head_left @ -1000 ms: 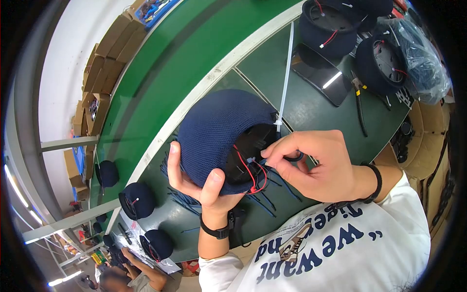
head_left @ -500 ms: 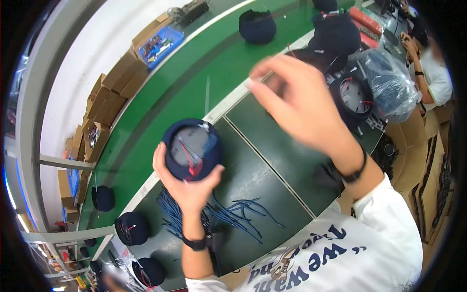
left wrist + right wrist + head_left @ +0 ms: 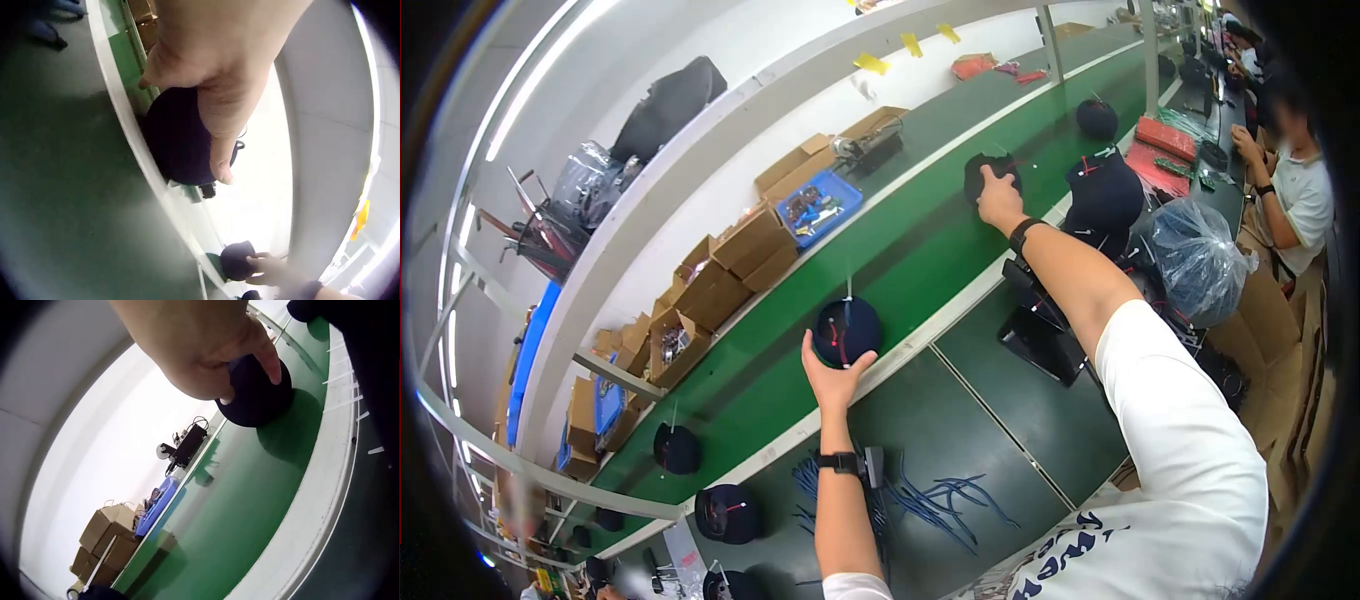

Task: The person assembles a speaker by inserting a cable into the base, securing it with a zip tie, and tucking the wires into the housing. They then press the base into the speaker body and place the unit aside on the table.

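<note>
My left hand [image 3: 835, 385] holds a round, navy mesh-covered shell [image 3: 865, 325] at the near side of the green belt, fingers and thumb on opposite sides. Its opening faces up, showing red wires, and a pale zip tie stands up from its rim. In the left wrist view, the thumb and fingers lie along the dark shell [image 3: 178, 137]. Farther along the belt, my outstretched right hand [image 3: 1000, 200] grips a second navy shell [image 3: 977, 178] from above. In the right wrist view, the thumb and a finger reach down this shell's [image 3: 259, 403] sides.
Dark blue cords [image 3: 940, 495] lie on the near table. More navy shells [image 3: 728, 512] stand at the left; others [image 3: 1103, 190] are at the right, beside a clear plastic bag [image 3: 1200, 260]. Cardboard boxes [image 3: 745, 245] and a blue bin [image 3: 820, 205] line the far side. Another person [image 3: 1290, 200] sits at right.
My right hand has left the first shell's opening and reached out to a second shell on the belt. My left hand has carried the first shell from over the table to the belt.
</note>
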`<state>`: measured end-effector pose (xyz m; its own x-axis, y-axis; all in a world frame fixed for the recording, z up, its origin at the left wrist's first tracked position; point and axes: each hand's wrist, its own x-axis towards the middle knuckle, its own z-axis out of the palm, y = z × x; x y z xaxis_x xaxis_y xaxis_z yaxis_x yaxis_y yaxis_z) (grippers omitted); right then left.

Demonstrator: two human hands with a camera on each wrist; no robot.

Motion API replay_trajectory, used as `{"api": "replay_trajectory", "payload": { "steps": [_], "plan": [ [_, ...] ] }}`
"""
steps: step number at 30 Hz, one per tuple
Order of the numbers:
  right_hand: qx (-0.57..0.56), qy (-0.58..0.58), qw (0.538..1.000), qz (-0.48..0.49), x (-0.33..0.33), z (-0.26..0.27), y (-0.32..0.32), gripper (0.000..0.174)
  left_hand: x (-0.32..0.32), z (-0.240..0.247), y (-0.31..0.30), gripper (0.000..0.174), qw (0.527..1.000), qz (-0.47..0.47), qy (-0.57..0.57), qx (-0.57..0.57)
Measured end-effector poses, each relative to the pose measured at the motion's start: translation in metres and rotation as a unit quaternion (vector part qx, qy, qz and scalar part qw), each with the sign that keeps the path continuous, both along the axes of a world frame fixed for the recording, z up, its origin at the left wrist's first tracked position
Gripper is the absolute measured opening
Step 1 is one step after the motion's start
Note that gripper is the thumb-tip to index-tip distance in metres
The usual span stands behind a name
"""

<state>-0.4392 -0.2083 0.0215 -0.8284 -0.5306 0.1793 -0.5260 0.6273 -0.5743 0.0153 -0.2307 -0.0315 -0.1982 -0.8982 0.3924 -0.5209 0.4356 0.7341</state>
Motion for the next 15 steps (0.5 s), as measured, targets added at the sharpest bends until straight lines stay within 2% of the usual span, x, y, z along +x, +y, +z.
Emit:
{"api": "replay_trajectory", "payload": {
  "steps": [1,3,5,8,9,11,12,13,14,15],
  "plan": [
    [-0.01,0.034,0.999,-0.005,-0.001,-0.001,0.001,0.07,0.007,0.009,0.011,0.119,1.0,0.011,-0.014,-0.017],
    [0.017,0.052,0.999,-0.006,-0.013,0.0,-0.003,0.055,0.02,0.036,0.042,0.105,0.999,0.02,-0.022,-0.044],
    [0.031,0.093,0.995,-0.001,-0.048,-0.024,-0.028,0.039,0.036,0.055,0.069,0.085,0.996,0.01,-0.009,-0.091],
    [0.073,0.111,0.986,0.105,-0.043,-0.001,-0.018,0.034,0.044,0.077,0.094,0.064,0.99,-0.014,0.007,-0.138],
    [0.067,0.213,0.963,0.147,-0.061,-0.02,-0.038,0.025,0.047,0.079,0.098,0.058,0.988,-0.021,0.012,-0.153],
    [0.099,0.264,0.923,0.262,-0.019,0.025,-0.011,0.016,0.044,0.081,0.102,0.053,0.98,-0.121,0.031,-0.155],
    [0.111,0.229,0.915,0.312,-0.005,0.036,-0.007,0.012,0.038,0.086,0.1,0.051,0.971,-0.163,0.046,-0.169],
    [0.043,0.177,0.902,0.392,0.013,0.052,0.013,0.015,0.03,0.084,0.1,0.052,0.968,-0.193,0.056,-0.148],
    [0.035,0.109,0.891,0.439,0.038,0.068,0.031,0.016,0.027,0.077,0.105,0.053,0.965,-0.224,0.058,-0.124],
    [0.021,0.027,0.878,0.478,0.07,0.091,0.062,0.014,0.025,0.073,0.111,0.06,0.966,-0.232,0.056,-0.095]
  ]
}}
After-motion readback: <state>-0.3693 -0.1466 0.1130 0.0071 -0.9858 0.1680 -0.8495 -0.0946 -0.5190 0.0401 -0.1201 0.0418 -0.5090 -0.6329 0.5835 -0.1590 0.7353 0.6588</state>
